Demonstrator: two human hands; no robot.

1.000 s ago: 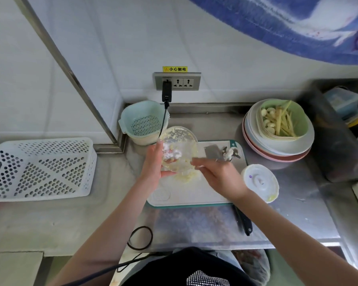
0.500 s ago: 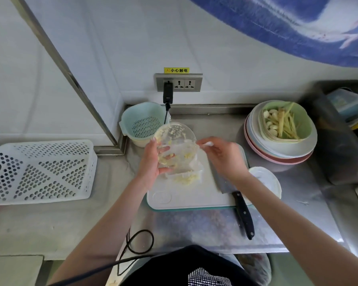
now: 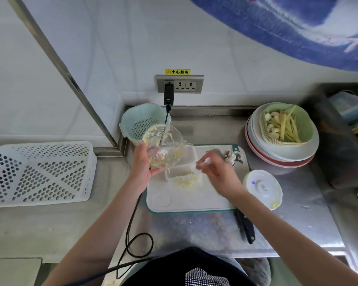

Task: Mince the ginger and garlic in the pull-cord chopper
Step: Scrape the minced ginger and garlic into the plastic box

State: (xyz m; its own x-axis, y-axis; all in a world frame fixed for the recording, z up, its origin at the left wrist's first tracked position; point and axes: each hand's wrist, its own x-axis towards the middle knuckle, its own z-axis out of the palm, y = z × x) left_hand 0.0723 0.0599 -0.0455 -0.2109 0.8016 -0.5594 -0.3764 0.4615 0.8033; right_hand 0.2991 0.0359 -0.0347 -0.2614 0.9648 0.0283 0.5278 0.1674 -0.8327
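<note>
My left hand holds the clear chopper bowl tilted over the white cutting board, with minced ginger and garlic stuck to its inside. Below its mouth stands a small clear rectangular container with a pale yellow minced heap in and beside it. My right hand, blurred, is just right of the container and pinches a small white utensil. The chopper's white lid lies right of the board, and its blade piece lies at the board's far right corner.
A green bowl of garlic cloves and ginger strips sits on stacked plates at the back right. A black-handled knife lies off the board's front right. A teal colander and a white perforated basket are on the left. A black cable loops near the counter's front edge.
My right hand has left the bowl's mouth and swung down to the right of the container. My left hand keeps the bowl tilted over the board.
</note>
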